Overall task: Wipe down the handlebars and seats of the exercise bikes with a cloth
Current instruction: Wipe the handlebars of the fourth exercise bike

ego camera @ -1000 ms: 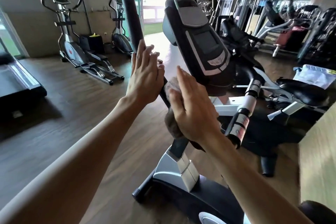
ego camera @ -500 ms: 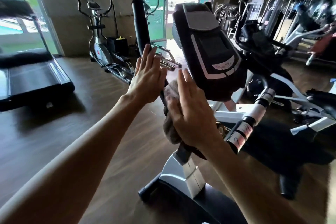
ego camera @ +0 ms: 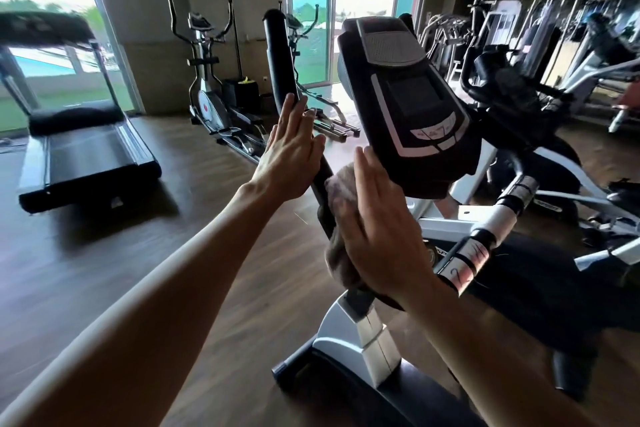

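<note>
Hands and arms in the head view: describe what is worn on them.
Both forearms are bare up to the frame's edge, with no sleeves showing. The left hand and right hand have no gloves, and no watch or wristband shows. Any ring is too unclear to tell.

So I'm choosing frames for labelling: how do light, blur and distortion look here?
Head view: windows blown out, room dim; treadmill and far machines motion-smeared; wide-angle bends the edges; left hand, right hand, cloth and console fairly sharp.
</note>
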A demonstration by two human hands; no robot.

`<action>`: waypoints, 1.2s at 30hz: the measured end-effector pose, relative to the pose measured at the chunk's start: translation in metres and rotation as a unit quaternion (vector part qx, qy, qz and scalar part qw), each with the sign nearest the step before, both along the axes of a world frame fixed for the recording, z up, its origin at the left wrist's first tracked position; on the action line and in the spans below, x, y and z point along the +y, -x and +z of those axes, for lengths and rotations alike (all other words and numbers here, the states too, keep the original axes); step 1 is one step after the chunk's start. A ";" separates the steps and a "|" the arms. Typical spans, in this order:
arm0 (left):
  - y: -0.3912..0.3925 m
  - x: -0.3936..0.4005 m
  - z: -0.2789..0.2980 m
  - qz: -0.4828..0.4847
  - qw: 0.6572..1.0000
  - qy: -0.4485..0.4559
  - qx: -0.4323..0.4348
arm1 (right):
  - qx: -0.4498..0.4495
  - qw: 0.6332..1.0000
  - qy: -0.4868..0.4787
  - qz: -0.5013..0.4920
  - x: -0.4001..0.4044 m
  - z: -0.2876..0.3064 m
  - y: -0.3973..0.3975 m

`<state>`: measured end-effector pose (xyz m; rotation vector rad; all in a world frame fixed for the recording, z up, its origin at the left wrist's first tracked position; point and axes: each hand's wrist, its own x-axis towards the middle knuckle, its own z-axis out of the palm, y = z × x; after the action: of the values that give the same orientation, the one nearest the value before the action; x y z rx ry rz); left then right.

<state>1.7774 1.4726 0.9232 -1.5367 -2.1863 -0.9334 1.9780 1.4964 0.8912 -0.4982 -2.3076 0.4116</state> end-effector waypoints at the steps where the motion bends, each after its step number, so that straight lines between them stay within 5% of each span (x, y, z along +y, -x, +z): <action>1: 0.000 -0.001 0.000 0.001 1.000 0.000 0.005 | -0.004 1.000 0.007 -0.011 0.004 0.005 0.009; 12: -0.010 -0.007 0.006 0.043 0.998 0.047 -0.005 | 0.045 0.998 0.052 0.008 -0.005 -0.028 -0.033; 18: -0.020 -0.011 0.019 0.082 0.990 0.116 -0.001 | 0.024 0.999 -0.020 0.034 -0.005 -0.045 -0.076; 24: -0.061 -0.017 0.032 0.094 0.988 0.120 -0.033 | 0.125 0.990 0.007 -0.071 0.016 -0.049 -0.112; 28: -0.101 -0.010 0.015 0.085 0.985 0.134 -0.064 | -0.047 0.994 0.001 -0.097 -0.011 -0.065 -0.107; 32: -0.106 -0.006 0.002 0.126 0.981 0.147 -0.032 | -0.160 0.985 0.068 0.015 0.004 -0.065 -0.118; 36: -0.110 -0.007 -0.001 0.139 0.981 0.136 -0.017 | -0.230 0.964 -0.109 0.076 0.048 -0.053 -0.135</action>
<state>1.8869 1.4659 0.9226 -1.2787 -2.5542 -0.5978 2.1130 1.5449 0.8386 -0.3315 -2.8110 0.1131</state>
